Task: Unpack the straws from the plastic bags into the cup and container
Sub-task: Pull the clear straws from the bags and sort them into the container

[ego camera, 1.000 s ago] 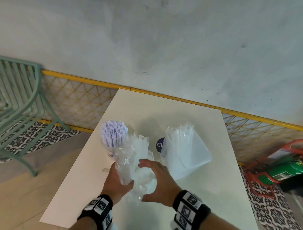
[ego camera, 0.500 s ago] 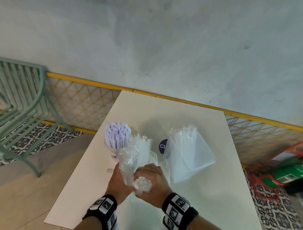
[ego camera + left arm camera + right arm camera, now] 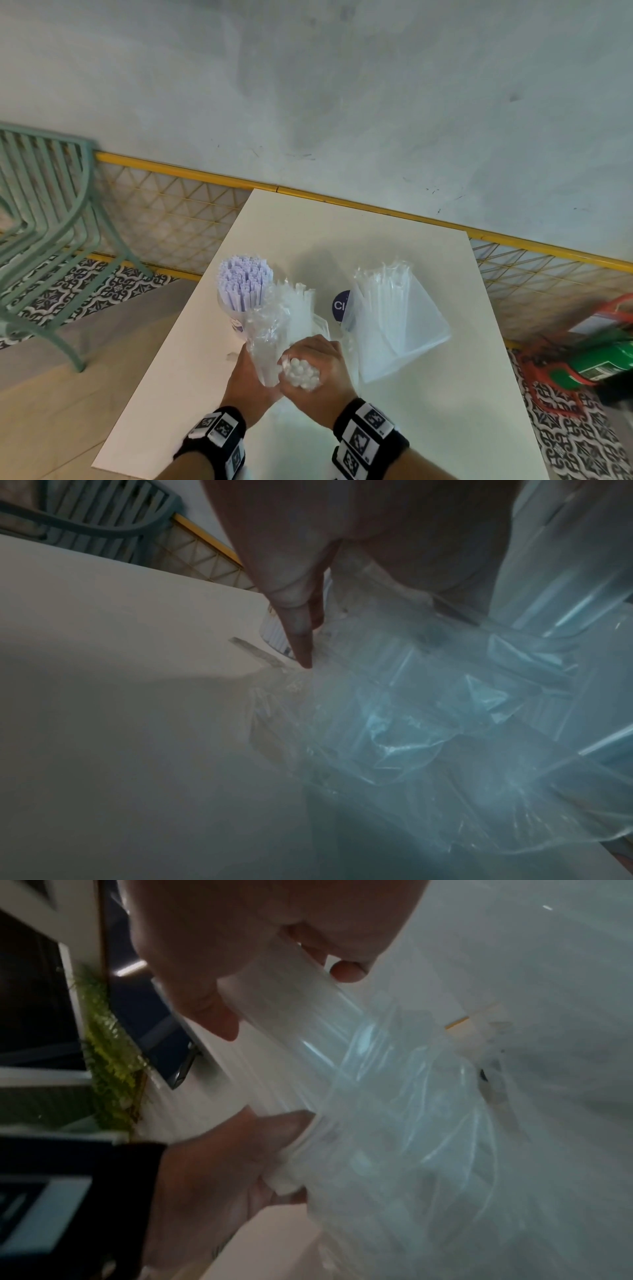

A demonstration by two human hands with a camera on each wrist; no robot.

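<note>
A white table (image 3: pixel 394 274) was set against a pale grey wall (image 3: pixel 342 85), with a yellow mesh rail (image 3: pixel 171 212) behind it and a green slatted chair (image 3: pixel 44 205) on the patterned floor at the far left. Toward the near middle of the table, a bundle of clear straws (image 3: pixel 301 371) was gripped in the right hand (image 3: pixel 317 373), the fingers being curled round it so that the round straw ends faced the head camera. The crumpled plastic bag (image 3: pixel 265 337) round the far part of that bundle was held by the left hand (image 3: pixel 246 380), just left of the right hand and touching it; in the left wrist view the film was seen bunched under the fingers (image 3: pixel 298 631). Just beyond the hands, on the left, a cup (image 3: pixel 233 315) packed with upright white straws (image 3: pixel 245 282) was seen. To the right, a clear container (image 3: pixel 411 329) was seen tilted on the table with long clear straws (image 3: pixel 387 294) leaning in it, and a dark blue round label (image 3: pixel 340 305) was partly visible between cup and container. At the far right, a green cylinder (image 3: pixel 609 359) was lying on the floor.
</note>
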